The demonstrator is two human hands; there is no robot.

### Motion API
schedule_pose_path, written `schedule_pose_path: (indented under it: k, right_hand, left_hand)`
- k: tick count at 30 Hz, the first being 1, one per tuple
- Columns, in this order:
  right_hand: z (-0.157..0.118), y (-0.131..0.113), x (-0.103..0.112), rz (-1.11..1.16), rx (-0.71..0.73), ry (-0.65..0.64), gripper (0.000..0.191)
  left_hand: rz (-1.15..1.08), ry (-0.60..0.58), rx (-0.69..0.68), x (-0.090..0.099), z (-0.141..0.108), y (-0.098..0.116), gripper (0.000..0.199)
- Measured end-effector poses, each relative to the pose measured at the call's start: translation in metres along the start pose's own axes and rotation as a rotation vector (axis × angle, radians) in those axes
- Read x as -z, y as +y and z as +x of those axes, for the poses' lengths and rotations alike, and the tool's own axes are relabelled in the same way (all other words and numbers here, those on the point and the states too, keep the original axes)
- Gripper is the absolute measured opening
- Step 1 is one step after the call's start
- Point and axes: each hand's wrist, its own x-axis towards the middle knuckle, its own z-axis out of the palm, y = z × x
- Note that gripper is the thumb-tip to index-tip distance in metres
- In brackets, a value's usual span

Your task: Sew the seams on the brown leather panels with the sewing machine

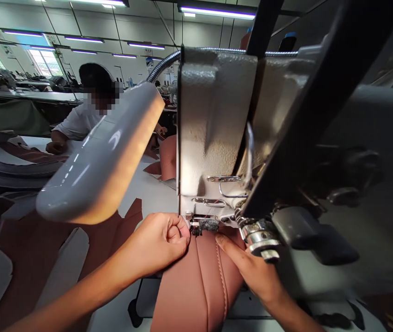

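A reddish-brown leather-like panel with a line of stitching runs under the head of a sewing machine. My left hand is closed, its fingertips pinched right beside the needle area, over the panel's left edge. What those fingers hold, if anything, is hidden. On the panel's right side lies my right hand, a finger stretched out next to the stitch line; its other fingers are partly out of sight. The presser foot area sits between both hands.
A lit lamp on a bendy metal neck hangs at the left. More brown pieces lie on the table below it. Another person works across the table. Black bars of the machine cross the right side.
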Motion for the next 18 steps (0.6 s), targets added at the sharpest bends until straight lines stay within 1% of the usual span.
schedule_pose_path:
  k: [5, 7, 9, 10, 11, 12, 14, 15, 16, 17, 18]
  right_hand:
    - [-0.002, 0.001, 0.003, -0.111, -0.041, 0.051, 0.035]
    - [0.0, 0.004, 0.002, -0.147, -0.06, 0.068, 0.037]
    - [0.004, 0.008, 0.0, -0.137, -0.064, 0.052, 0.035]
    - [0.006, 0.01, -0.002, -0.095, -0.056, 0.036, 0.032]
    - [0.007, 0.012, -0.003, -0.014, -0.049, 0.027, 0.029]
    - [0.008, 0.014, -0.004, 0.102, -0.053, 0.026, 0.026]
    - [0.004, 0.02, -0.005, 0.38, -0.124, 0.076, 0.026]
    - [-0.002, 0.025, -0.005, 0.516, -0.184, 0.097, 0.03]
    - [-0.011, 0.031, -0.005, 0.626, -0.24, 0.091, 0.033]
    - [-0.022, 0.038, -0.005, 0.688, -0.284, 0.051, 0.036]
    - [-0.035, 0.047, -0.006, 0.735, -0.296, -0.028, 0.037]
  left_hand:
    - [-0.002, 0.004, 0.015, 0.0, -0.002, 0.001, 0.034]
    - [-0.005, 0.022, 0.018, 0.001, 0.0, 0.004, 0.03]
    - [-0.012, 0.049, 0.019, 0.002, 0.001, 0.005, 0.024]
    - [-0.018, 0.06, 0.018, 0.003, 0.0, 0.005, 0.019]
    - [-0.037, 0.073, 0.014, 0.002, -0.002, 0.003, 0.015]
    - [-0.073, 0.085, 0.008, 0.001, -0.006, 0.001, 0.015]
    - [-0.186, 0.122, -0.019, -0.004, -0.022, -0.009, 0.028]
    - [-0.242, 0.146, -0.046, -0.008, -0.033, -0.016, 0.034]
    - [-0.273, 0.179, -0.081, -0.014, -0.046, -0.022, 0.037]
    - [-0.252, 0.209, -0.137, -0.02, -0.059, -0.029, 0.037]
    - [-0.187, 0.23, -0.199, -0.026, -0.072, -0.034, 0.039]
